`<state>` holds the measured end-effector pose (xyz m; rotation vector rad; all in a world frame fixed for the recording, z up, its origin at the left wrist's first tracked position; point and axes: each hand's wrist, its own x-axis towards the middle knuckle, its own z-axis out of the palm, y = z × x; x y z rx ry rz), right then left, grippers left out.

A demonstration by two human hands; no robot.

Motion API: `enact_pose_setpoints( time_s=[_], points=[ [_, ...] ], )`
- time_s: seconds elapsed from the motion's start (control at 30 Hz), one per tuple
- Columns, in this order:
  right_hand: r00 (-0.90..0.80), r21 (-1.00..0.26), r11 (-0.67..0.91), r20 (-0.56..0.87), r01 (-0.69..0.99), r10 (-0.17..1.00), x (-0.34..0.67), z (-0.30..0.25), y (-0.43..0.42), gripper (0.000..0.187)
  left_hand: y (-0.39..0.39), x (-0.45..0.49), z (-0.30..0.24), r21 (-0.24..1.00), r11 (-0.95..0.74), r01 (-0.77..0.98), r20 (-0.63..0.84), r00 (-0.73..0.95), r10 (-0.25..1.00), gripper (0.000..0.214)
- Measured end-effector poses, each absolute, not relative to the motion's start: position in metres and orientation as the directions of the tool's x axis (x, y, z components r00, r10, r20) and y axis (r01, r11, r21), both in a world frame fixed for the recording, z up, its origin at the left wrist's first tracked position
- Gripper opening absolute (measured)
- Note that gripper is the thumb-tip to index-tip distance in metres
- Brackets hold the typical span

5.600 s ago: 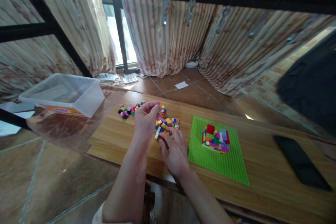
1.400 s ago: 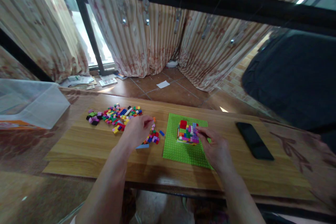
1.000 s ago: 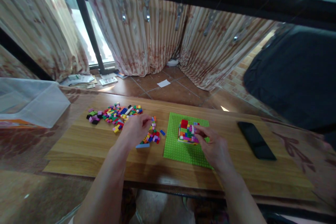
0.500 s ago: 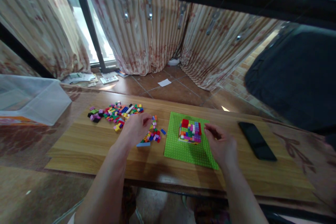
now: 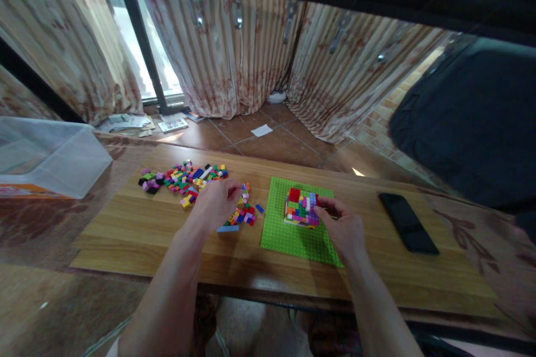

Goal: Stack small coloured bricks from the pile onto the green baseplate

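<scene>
Right hand: we see our right hand (image 5: pixel 341 226) resting on the green plate, its fingers curled in. The thumb and forefinger tips touch the right edge of the small, many-coloured block build (image 5: pixel 301 207). We cannot tell whether they grip a single brick.
Left hand: our left hand (image 5: pixel 215 203) hovers palm down over the loose bricks with its fingers bent inward. We cannot tell whether it holds anything.
Block build: a squat, square stack of red, purple, yellow and green bricks. It stands on the far half of the flat green studded baseplate (image 5: pixel 288 240).
Nearest loose bricks: a small mixed cluster of plastic bricks (image 5: pixel 245 215) lies just beside the left fingertips, between that hand and the baseplate. A long pale-blue brick (image 5: pixel 228 228) lies at its near edge.
Farther bricks: a wider scatter of coloured bricks (image 5: pixel 184 175) spreads to the left, beyond the hand.
Surface: everything lies on a light wooden board (image 5: pixel 138 234).
Right side: a black phone (image 5: pixel 408 223) lies flat, well apart from the baseplate.
Left side: a clear plastic bin (image 5: pixel 46 159) stands past the board's edge.
Background: striped, rust-stained curtains (image 5: pixel 251 56) hang above a tiled floor.
</scene>
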<state>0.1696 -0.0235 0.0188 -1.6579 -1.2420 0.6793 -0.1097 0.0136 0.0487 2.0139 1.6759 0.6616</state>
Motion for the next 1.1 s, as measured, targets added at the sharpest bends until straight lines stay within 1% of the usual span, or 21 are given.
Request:
enact_pose_setpoints(
  time_s=[0.2, 0.3, 0.63, 0.8, 0.87, 0.93, 0.97, 1.03, 1.1],
  points=[
    [0.355, -0.937, -0.075, 0.054, 0.34, 0.933, 0.171, 0.011, -0.02, 0.041, 0.013, -0.11, 0.048, 0.585, -0.183, 0.79, 0.083, 0.166, 0.983, 0.023],
    [0.36, -0.942, -0.075, 0.05, 0.326, 0.932, 0.171, 0.009, -0.019, 0.04, 0.013, -0.11, 0.049, 0.57, -0.188, 0.8, 0.081, 0.173, 0.982, 0.023],
    [0.371, -0.937, -0.069, 0.068, 0.344, 0.926, 0.169, 0.011, -0.019, 0.036, 0.013, -0.109, 0.046, 0.563, -0.169, 0.809, 0.08, 0.15, 0.985, 0.021],
    [0.383, -0.933, -0.062, 0.084, 0.354, 0.92, 0.169, 0.014, -0.021, 0.037, 0.012, -0.109, 0.047, 0.543, -0.157, 0.825, 0.055, 0.151, 0.987, 0.023],
    [0.446, -0.912, -0.054, 0.146, 0.406, 0.883, 0.169, 0.017, -0.022, 0.036, 0.012, -0.11, 0.048, 0.535, -0.157, 0.83, 0.049, 0.155, 0.987, 0.024],
    [0.501, -0.879, -0.002, 0.269, 0.477, 0.823, 0.167, 0.021, -0.025, 0.033, 0.012, -0.11, 0.049, 0.529, -0.167, 0.832, 0.056, 0.162, 0.985, 0.025],
    [0.501, -0.858, 0.047, 0.342, 0.512, 0.795, 0.164, 0.023, -0.027, 0.031, 0.012, -0.111, 0.049, 0.53, -0.172, 0.831, 0.062, 0.164, 0.985, 0.025],
    [0.423, -0.807, 0.178, 0.467, 0.563, 0.777, 0.154, 0.026, -0.032, 0.026, 0.012, -0.111, 0.048, 0.537, -0.168, 0.827, 0.069, 0.156, 0.985, 0.024],
    [0.276, -0.754, 0.295, 0.529, 0.587, 0.803, 0.136, 0.028, -0.04, 0.019, 0.012, -0.111, 0.048, 0.544, -0.158, 0.824, 0.063, 0.148, 0.987, 0.023]
  ],
)
